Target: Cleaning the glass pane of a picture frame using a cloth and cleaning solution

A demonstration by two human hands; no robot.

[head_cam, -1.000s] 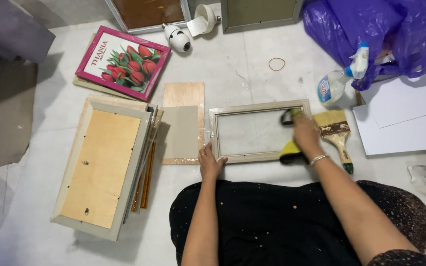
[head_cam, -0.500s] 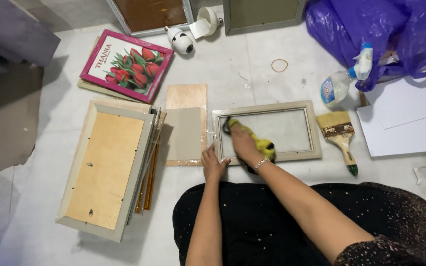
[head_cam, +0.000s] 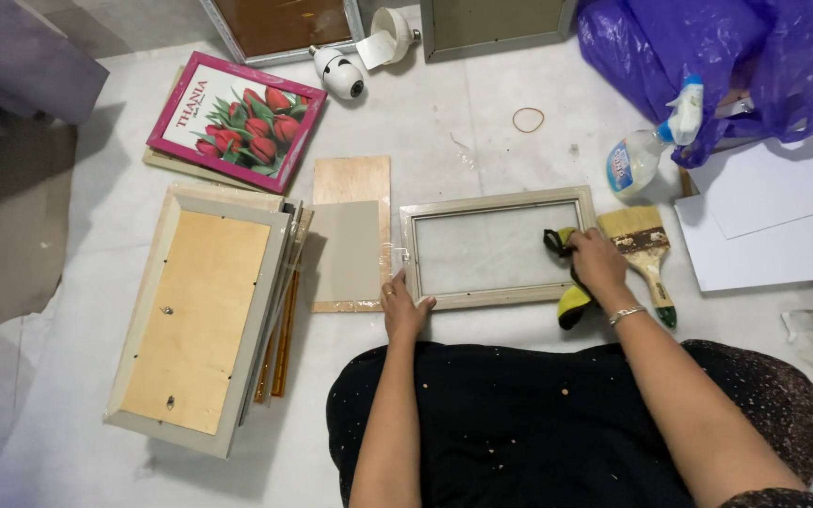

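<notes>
On a pale floor, a seated person presses a yellow-and-black cloth (head_cam: pixel 567 282) against the right end of a glazed picture frame (head_cam: pixel 495 248).

The stack of frames (head_cam: pixel 201 315) at left lies back-up, lower frames mostly hidden; a purple plastic bag (head_cam: pixel 719 49) is cut off at top right. The right hand (head_cam: pixel 597 263) is closed around the cloth, hiding much of it. The left hand (head_cam: pixel 403 309) lies flat, fingers spread, on the frame's lower left corner. A paintbrush (head_cam: pixel 645 252) lies just beside the right hand, and a spray bottle (head_cam: pixel 649 143) leans against the bag.
</notes>
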